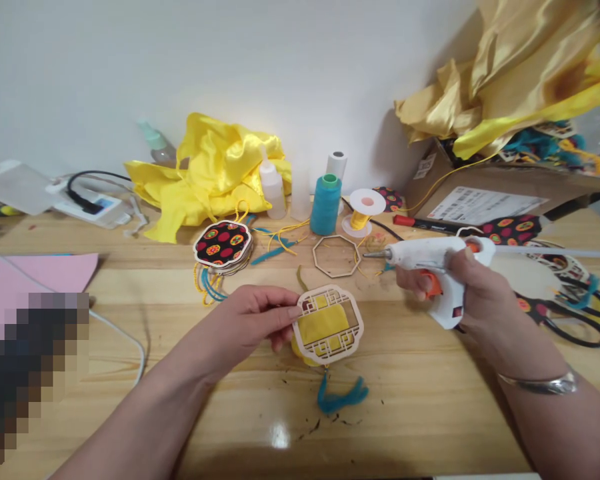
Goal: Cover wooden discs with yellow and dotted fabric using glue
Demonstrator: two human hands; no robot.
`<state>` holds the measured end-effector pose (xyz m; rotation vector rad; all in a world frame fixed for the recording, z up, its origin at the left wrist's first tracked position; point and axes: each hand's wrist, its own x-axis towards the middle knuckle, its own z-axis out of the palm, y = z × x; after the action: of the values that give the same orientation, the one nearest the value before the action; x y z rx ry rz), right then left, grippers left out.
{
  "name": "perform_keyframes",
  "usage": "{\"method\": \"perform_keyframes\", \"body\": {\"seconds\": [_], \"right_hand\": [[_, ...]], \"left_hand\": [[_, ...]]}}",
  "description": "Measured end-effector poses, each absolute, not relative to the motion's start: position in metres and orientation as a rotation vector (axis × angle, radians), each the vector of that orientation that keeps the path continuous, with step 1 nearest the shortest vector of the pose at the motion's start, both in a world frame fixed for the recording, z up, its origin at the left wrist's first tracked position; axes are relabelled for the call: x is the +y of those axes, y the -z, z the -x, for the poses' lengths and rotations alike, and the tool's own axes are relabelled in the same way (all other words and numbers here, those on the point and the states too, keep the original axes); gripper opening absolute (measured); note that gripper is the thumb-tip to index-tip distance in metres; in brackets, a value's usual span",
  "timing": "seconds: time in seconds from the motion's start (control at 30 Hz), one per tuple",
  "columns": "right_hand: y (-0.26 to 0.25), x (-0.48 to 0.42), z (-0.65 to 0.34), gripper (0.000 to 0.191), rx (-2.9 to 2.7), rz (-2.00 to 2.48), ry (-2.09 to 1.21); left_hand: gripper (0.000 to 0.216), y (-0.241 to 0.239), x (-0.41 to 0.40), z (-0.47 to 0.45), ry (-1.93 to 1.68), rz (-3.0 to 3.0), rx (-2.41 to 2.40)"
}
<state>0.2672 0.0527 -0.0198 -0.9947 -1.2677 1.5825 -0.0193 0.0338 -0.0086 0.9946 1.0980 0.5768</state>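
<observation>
Frame [325,339] of pale wood, cut as a lattice, is in our left hand [260,313], raised near the middle of the surface [220,400]. Our left fingers pinch its left edge, thumb on top. Yellow cloth [325,323] shows through the openings, and a teal tassel [340,398] trails from the near edge.

Our right hand [467,287] grips a white glue gun [425,257], fingers wrapped round the handle by the orange trigger; we cannot tell whether the trigger is squeezed. The nozzle points left, apart from the frame, and a clear glue stick [555,252] juts from the back. A bracelet [540,383] circles our right wrist.

Just past the frame lies an octagonal ring [338,275]. To its left we see a stack of lobed pieces, the top one [223,243] dark with red and orange patterns, with cords around it. Behind the ring stand a teal spool [326,205] and a white reel [367,201] of yellow thread; left of these are a bottle [273,190] and crumpled yellow satin [215,167].

Scissors [587,343] lie right of our right hand, a red-capped marker [430,225] beyond it, before a cardboard box [480,203]. At far left lies a pink sheet [35,283].
</observation>
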Motion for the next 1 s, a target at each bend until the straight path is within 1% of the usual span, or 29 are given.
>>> {"method": "perform_keyframes", "body": {"seconds": [0.1,0.37,0.73,1.0], "right_hand": [[0.019,0.053,-0.267,0.049,-1.292,0.993,-1.579],[0.019,0.052,-0.265,0.045,-1.22,1.005,-1.625],[0.026,0.052,-0.265,0.046,-1.168,1.002,-1.597],[0.023,0.052,-0.263,0.044,-1.21,0.995,-1.572]], "left_hand": [[0.011,0.008,0.035,0.018,-0.542,-1.098,1.131],[0.006,0.009,0.036,0.016,-0.545,-1.118,1.189],[0.015,0.019,0.04,0.017,-0.484,-1.157,1.273],[0.015,0.021,0.039,0.015,-0.453,-1.218,1.333]]}}
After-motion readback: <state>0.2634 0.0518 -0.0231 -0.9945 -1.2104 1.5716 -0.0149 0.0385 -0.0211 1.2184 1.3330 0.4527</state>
